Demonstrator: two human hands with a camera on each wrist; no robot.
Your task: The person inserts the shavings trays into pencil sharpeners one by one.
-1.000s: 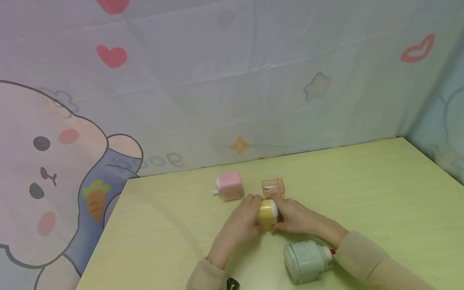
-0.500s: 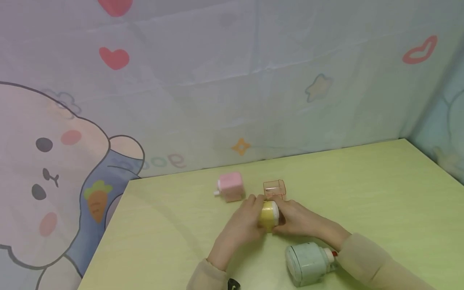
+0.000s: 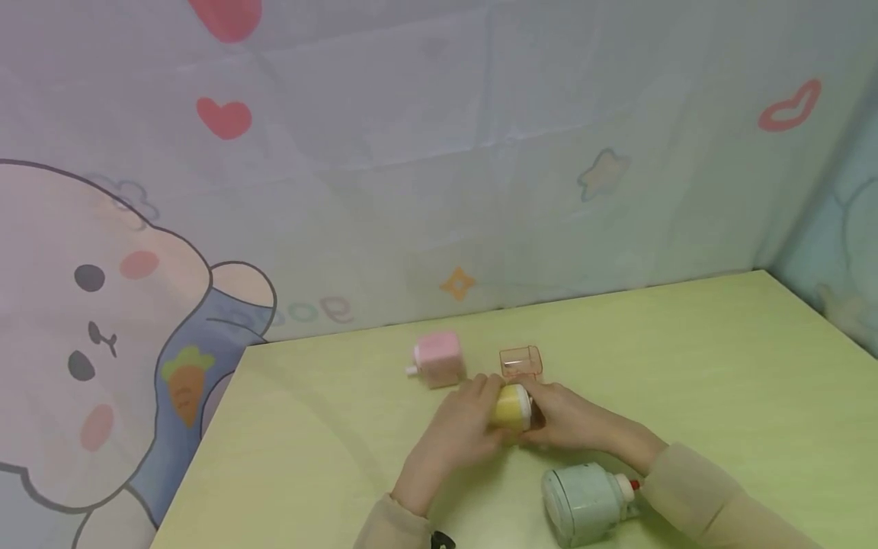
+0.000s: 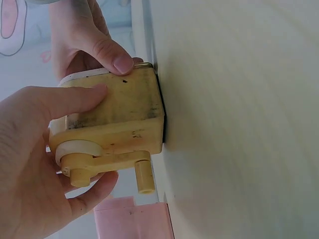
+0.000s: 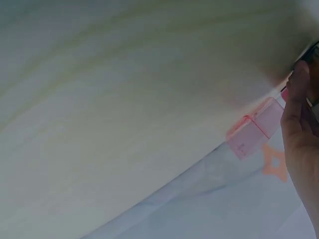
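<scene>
A yellow hand-crank pencil sharpener (image 3: 509,408) is held between both hands, low over the table. My left hand (image 3: 461,427) grips its left part; in the left wrist view the thumb lies along the yellow body (image 4: 119,102) and the crank (image 4: 119,162) points down beside the curled fingers. My right hand (image 3: 565,415) holds the white-edged end, its thumb (image 4: 117,57) pressing on the body. The inner side of that end is hidden by the right fingers. Just behind the hands lies a clear, red-tinted box (image 3: 521,361), which looks like a shavings drawer.
A pink crank sharpener (image 3: 440,359) stands behind the left hand. A pale green crank sharpener (image 3: 586,503) lies near the right forearm. A small black object (image 3: 442,540) shows by the left cuff. A printed cloth (image 3: 384,175) hangs behind the light green table (image 3: 309,442).
Both hands keep their hold on the yellow sharpener, which has turned slightly. The whole head view has shifted a little downward; the other things on the table stay in place.
</scene>
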